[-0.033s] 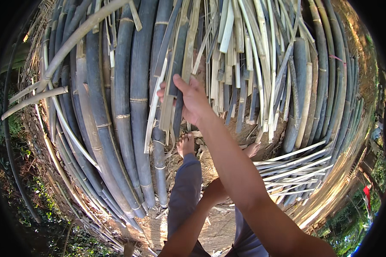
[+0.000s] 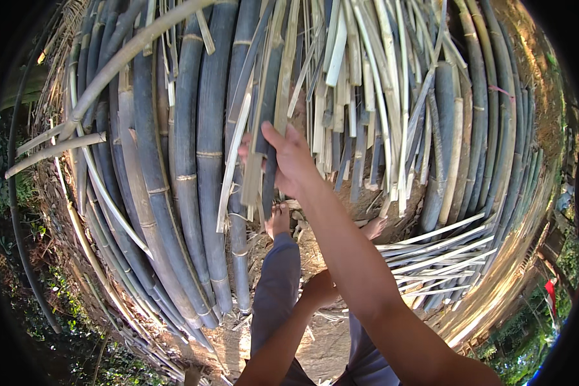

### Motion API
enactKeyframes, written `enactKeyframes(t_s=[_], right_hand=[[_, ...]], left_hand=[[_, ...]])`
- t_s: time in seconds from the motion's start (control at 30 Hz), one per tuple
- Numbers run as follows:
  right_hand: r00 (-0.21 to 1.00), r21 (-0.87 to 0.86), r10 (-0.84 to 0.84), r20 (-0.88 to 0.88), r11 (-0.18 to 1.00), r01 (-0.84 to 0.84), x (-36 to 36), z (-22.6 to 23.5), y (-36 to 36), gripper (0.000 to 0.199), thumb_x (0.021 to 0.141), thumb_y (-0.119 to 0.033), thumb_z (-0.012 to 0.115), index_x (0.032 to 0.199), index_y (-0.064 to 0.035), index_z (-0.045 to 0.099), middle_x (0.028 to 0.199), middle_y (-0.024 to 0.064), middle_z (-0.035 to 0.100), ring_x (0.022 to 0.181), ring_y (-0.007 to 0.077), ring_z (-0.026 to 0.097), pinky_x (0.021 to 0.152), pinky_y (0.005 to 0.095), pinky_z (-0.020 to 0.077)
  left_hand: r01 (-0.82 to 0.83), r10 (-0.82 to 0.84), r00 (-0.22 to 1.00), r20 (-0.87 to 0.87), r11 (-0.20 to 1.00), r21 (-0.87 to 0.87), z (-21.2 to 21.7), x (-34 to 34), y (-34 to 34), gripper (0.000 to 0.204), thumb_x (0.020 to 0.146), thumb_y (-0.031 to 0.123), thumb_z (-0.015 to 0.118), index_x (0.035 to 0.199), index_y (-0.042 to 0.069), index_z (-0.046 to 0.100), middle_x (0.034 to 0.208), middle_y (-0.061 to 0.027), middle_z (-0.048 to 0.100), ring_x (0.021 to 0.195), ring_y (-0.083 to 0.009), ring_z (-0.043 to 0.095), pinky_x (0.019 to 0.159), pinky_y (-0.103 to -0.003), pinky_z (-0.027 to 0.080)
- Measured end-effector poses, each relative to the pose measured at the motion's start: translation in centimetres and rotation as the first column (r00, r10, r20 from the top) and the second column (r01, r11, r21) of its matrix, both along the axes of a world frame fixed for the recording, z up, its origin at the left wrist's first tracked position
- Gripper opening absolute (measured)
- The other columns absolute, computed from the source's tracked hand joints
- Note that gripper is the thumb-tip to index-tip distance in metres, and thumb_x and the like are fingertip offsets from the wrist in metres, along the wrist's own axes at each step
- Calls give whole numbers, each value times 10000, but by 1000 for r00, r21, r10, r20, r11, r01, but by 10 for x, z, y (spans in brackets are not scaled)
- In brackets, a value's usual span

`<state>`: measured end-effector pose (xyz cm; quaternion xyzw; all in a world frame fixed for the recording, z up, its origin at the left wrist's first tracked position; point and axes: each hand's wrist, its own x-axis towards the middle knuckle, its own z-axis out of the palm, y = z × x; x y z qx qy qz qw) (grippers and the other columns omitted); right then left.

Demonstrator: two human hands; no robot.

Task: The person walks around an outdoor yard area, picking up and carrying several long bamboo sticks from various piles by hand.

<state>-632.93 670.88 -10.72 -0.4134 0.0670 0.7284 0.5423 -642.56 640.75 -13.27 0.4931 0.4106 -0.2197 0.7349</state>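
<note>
My right hand point(image 2: 291, 157), reaching up to the middle of the view, is closed round a bundle of long split bamboo strips point(image 2: 278, 83). Its thumb lies along the near side, while fingertips show past the strips' left edge. The strips' lower ends hang just above my bare foot point(image 2: 278, 220). Lower down, my left hand point(image 2: 321, 288) rests by my knee, partly covered by my right forearm; its fingers are hidden. Beside the bundle on the left stand whole dark bamboo poles point(image 2: 210, 128).
More split strips point(image 2: 367, 71) hang in a dense heap at upper right. A pile of pale strips point(image 2: 441, 257) lies crosswise on the right. Thick poles point(image 2: 441, 141) stand along that side. A bent pale pole point(image 2: 122, 55) crosses the upper left.
My right hand and the lower ends of the bamboo strips have shifted slightly downward. My left hand stays by the knee.
</note>
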Motion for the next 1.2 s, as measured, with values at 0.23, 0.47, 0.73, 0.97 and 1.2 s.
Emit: enactKeyframes(t_s=[0.23, 0.47, 0.73, 0.97, 1.2], right_hand=[[993, -134, 40, -110, 989, -54, 155, 145, -170, 275, 990, -226, 591, 1177, -46, 500, 946, 143, 654, 807, 222, 684, 713, 366, 602], [896, -405, 442, 48, 829, -387, 207, 259, -330, 284, 998, -196, 584, 1204, -17, 506, 939, 179, 694, 765, 281, 724, 656, 386, 623], [923, -405, 369, 107, 864, -299, 207, 276, -412, 264, 1004, -198, 579, 1172, -2, 524, 904, 158, 695, 775, 235, 714, 684, 349, 595], [938, -338, 291, 188, 916, -217, 232, 264, -454, 232, 991, -139, 587, 1155, 22, 554, 939, 140, 702, 806, 199, 702, 670, 317, 568], [982, -396, 146, 117, 914, -88, 239, 270, -472, 212, 978, -126, 610, 1155, -15, 576, 1000, 121, 701, 872, 183, 715, 634, 284, 600]], left_hand=[[-367, 358, 930, -80, 906, -209, 55, -1, -50, 590, 911, 502, 656, 1265, 34, 595, 1093, -133, 695, 987, -251, 675, 839, -368, 519], [-799, 792, 543, -278, 386, -461, 114, 77, 47, 575, 1007, 527, 473, 1358, 73, 444, 1223, -97, 573, 1089, -204, 579, 868, -382, 493], [-913, 901, 363, -235, 295, -281, 114, 171, 43, 291, 1012, 378, 555, 1164, 140, 621, 942, 16, 655, 834, -123, 605, 778, -379, 490], [-903, 896, 384, -222, 315, -292, 141, 183, 29, 261, 1014, 331, 555, 1130, 102, 603, 920, -7, 658, 779, -166, 649, 727, -392, 552], [-944, 935, 290, -203, 244, -224, 142, 190, 22, 195, 969, 188, 621, 1052, 19, 573, 951, -96, 644, 851, -213, 660, 733, -371, 605]])
